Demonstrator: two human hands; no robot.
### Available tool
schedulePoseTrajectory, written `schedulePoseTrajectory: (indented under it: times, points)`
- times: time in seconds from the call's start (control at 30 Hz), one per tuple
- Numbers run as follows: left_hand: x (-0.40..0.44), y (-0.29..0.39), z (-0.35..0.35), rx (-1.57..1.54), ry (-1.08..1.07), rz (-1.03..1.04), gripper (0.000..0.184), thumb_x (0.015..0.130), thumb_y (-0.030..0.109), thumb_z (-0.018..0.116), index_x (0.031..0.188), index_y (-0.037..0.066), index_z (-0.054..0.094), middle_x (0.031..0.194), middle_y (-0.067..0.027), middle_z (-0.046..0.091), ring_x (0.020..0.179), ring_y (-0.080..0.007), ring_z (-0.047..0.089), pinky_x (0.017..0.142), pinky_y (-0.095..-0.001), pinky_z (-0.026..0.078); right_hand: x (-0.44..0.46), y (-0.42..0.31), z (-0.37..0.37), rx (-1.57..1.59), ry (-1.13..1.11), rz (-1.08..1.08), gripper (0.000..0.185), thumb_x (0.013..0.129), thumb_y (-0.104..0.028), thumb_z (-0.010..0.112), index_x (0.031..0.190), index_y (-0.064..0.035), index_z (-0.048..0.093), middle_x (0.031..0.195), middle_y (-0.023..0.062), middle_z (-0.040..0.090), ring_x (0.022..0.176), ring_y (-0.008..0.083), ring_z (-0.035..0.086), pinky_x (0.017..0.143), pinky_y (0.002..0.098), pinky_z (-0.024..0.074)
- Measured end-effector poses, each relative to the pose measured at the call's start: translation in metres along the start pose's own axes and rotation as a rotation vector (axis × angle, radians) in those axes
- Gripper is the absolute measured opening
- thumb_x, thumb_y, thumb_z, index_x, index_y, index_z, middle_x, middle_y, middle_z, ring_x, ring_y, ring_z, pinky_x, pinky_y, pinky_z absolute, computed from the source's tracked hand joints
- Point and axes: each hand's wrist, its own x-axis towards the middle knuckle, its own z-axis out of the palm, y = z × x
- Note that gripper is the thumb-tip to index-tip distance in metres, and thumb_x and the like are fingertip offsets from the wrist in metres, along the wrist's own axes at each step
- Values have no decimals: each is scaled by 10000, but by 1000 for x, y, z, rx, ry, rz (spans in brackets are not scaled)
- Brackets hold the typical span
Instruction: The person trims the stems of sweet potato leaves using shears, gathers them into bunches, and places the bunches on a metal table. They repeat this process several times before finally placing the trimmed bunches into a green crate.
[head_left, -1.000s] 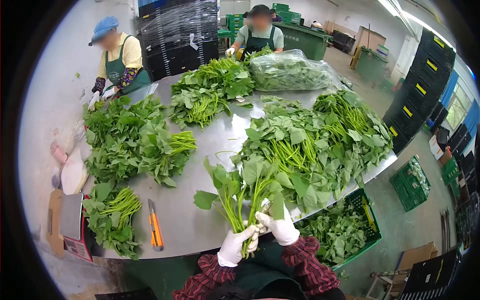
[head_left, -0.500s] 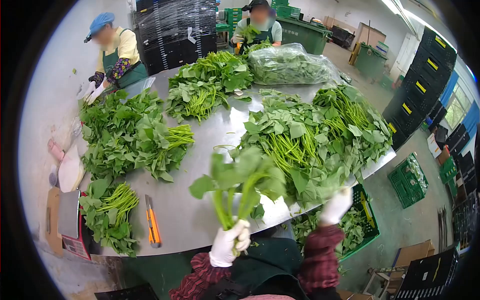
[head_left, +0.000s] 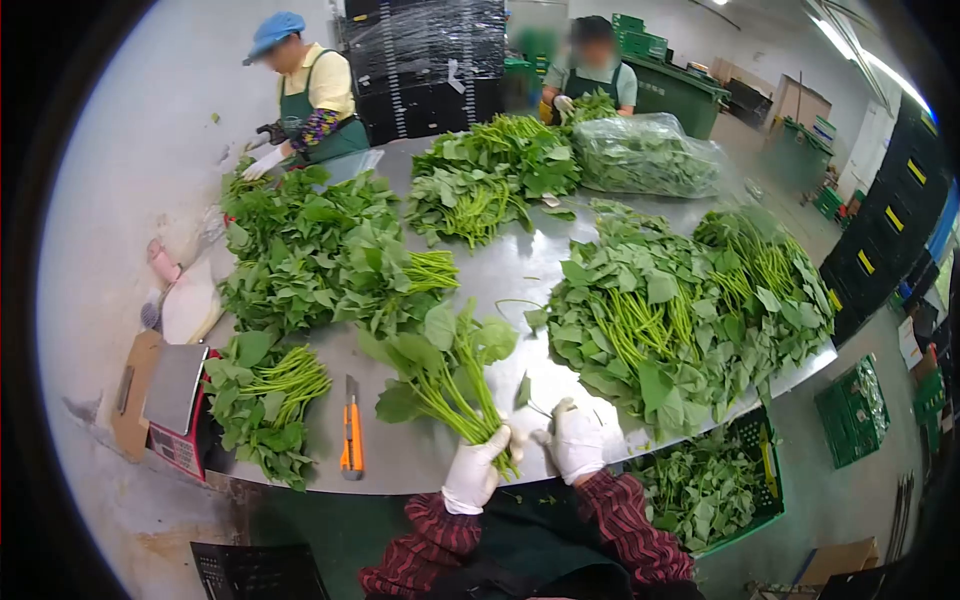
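Note:
My left hand [head_left: 478, 472], in a white glove, is closed around the stems of a bunch of leafy greens [head_left: 440, 375], whose leaves fan up and to the left over the steel table [head_left: 390, 475]. Just right of it, my right hand [head_left: 577, 442], gloved too, is at the table's front edge with the thumb apart from the bent fingers and nothing visible between them. A loose leaf [head_left: 524, 390] lies by its fingertips. To the left is an orange box cutter [head_left: 352, 440]. A large pile of greens [head_left: 660, 310] spreads beyond my right hand.
More greens [head_left: 310, 240] lie at left and a small bundle [head_left: 270, 390] beside a red scale [head_left: 178, 445]. A bagged heap [head_left: 650, 160] sits at the back. A green crate [head_left: 765, 480] of leaves stands below the right edge. Two people in aprons work across the table.
My right hand has come from above the crate at right to beside my left hand. The bunch in my left hand has lowered and tilted left. The view has shifted.

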Motion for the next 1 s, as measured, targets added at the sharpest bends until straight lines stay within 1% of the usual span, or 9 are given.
schedulePoseTrajectory:
  times: [0.07,0.17,0.37,0.47,0.53,0.63,0.73,0.8,1.0]
  points:
    - [0,3,2,16,50,45,148,924,118,507,1065,93,470,747,-63,554,613,-144,493,584,-277,421,-5,23,30,53,-32,222,128,759,-201,602,777,-80,565,773,153,580,648,332,574,577,439,457]
    - [-1,8,-1,235,84,99,186,932,192,509,1054,53,499,616,-19,473,528,-105,429,504,-232,362,-26,40,17,-12,46,171,130,795,-140,531,697,-63,568,701,171,584,647,355,586,582,456,465]
    - [1,15,-3,297,94,50,332,957,280,449,1104,-11,508,563,9,423,478,-84,387,476,-222,327,-128,149,-7,-313,121,335,109,808,-180,567,815,-74,543,665,127,539,581,334,578,534,430,469]
    - [7,2,-11,159,121,6,287,955,282,450,947,8,533,514,17,379,436,-88,336,454,-240,283,-161,171,-60,-414,-316,995,492,772,-452,630,1013,-24,607,885,162,658,743,312,651,644,387,511]
    - [10,-2,-12,63,101,11,263,950,275,463,885,27,522,511,15,381,424,-91,327,447,-241,273,-181,197,-72,-506,-576,834,446,807,-417,577,1035,-40,645,862,122,677,761,284,661,654,369,516]
    - [11,-3,-12,-9,97,-29,245,946,274,474,838,55,500,513,15,374,416,-90,314,442,-239,268,-174,194,-89,-453,-574,780,346,833,-349,524,918,-53,682,809,96,680,752,275,661,649,366,517]
    - [14,0,-14,-57,111,-52,241,946,272,474,822,66,488,515,15,363,412,-87,300,433,-240,262,-135,164,-97,-196,-53,752,198,808,-235,577,821,-48,639,736,169,622,746,370,608,645,423,488]
    - [14,-4,-23,-59,174,1,232,938,247,498,826,44,492,533,-8,406,421,-99,335,434,-237,271,-88,134,-112,-17,170,509,162,795,-210,611,819,-50,602,779,170,619,744,365,599,640,423,478]
    - [15,-28,-38,128,358,153,199,905,174,546,766,39,504,510,-16,441,403,-101,386,398,-239,301,46,120,-118,-172,316,333,324,801,-340,623,772,-27,547,792,167,577,706,355,587,637,419,479]
